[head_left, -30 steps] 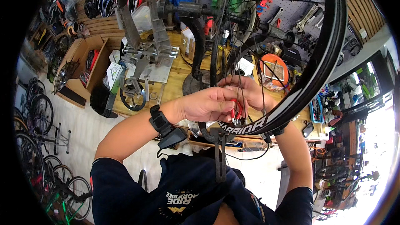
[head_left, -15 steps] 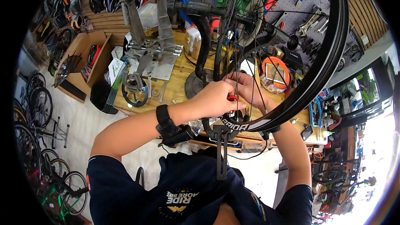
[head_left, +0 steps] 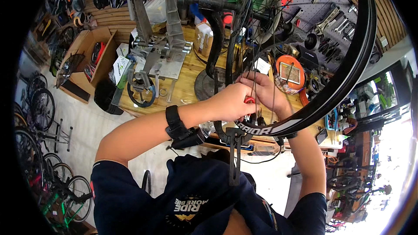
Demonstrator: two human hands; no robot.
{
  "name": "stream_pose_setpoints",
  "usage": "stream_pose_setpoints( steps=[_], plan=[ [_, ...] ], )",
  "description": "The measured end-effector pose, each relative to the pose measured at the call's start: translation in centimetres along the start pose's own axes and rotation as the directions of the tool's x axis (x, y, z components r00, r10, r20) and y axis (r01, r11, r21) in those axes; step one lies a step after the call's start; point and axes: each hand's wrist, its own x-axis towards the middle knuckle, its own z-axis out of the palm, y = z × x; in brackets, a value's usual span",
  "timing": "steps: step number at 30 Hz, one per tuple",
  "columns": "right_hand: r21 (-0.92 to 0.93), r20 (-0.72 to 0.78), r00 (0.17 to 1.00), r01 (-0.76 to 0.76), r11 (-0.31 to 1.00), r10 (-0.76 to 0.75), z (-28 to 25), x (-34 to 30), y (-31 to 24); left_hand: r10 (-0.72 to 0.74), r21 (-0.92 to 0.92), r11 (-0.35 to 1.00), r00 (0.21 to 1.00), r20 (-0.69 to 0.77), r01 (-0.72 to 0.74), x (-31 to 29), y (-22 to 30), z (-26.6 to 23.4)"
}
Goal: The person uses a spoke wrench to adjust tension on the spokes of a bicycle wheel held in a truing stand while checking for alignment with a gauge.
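Note:
A bicycle wheel with a black rim (head_left: 366, 30) and thin spokes stands upright before me in a black wheel truing stand (head_left: 214, 39). My left hand (head_left: 233, 103), a black band on its wrist, is closed among the spokes near the rim's lower part. A small red tool (head_left: 249, 100) shows between its fingers; most of it is hidden. My right hand (head_left: 266, 93) reaches round from the wheel's other side, its curled fingers meeting the left ones at the spokes. What those fingertips grip is hidden. Below both hands, the stand's slotted metal bracket (head_left: 235, 152) sits by the rim.
A wooden workbench (head_left: 187, 91) carries a second metal stand (head_left: 161, 56) at left and an orange round container (head_left: 289, 75) at right. Wrenches (head_left: 342, 24) hang on the pegboard behind. An open cardboard box (head_left: 82, 82) stands left of the bench, with bicycles (head_left: 39, 100) beyond.
Both hands and the wheel sit slightly further right in the picture, and the background has shifted a little too. The red tool stays in my left hand, with the hands still together.

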Motion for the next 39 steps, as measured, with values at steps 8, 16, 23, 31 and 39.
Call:
stream_pose_setpoints(
  steps=[8,16,23,31,39],
  plan=[
    [0.072,0.008,0.996,-0.086,0.994,0.085,0.1,-3.0,-3.3,0.343,-0.778,0.607,0.832,0.437,0.159,-0.7,-0.7,-2.3],
    [0.216,0.055,0.998,-0.029,0.976,0.017,-0.2,-3.1,-1.9,0.368,-0.720,0.692,0.831,0.417,0.055,1.1,-2.6,-2.1],
    [0.056,0.058,0.998,0.032,0.998,-0.035,-0.5,-1.8,-0.6,0.127,-0.536,0.842,0.940,0.318,0.067,0.3,-2.2,-2.5],
    [-0.007,-0.261,0.956,-0.139,0.990,0.132,-0.1,-2.2,0.1,0.035,0.409,0.912,0.988,-0.151,0.030,1.0,-1.7,-1.5],
    [-0.065,0.023,0.982,-0.186,0.980,0.188,1.1,-4.4,-2.0,0.112,0.524,0.850,0.951,-0.288,0.059,1.8,-3.4,-0.7]
  ],
)
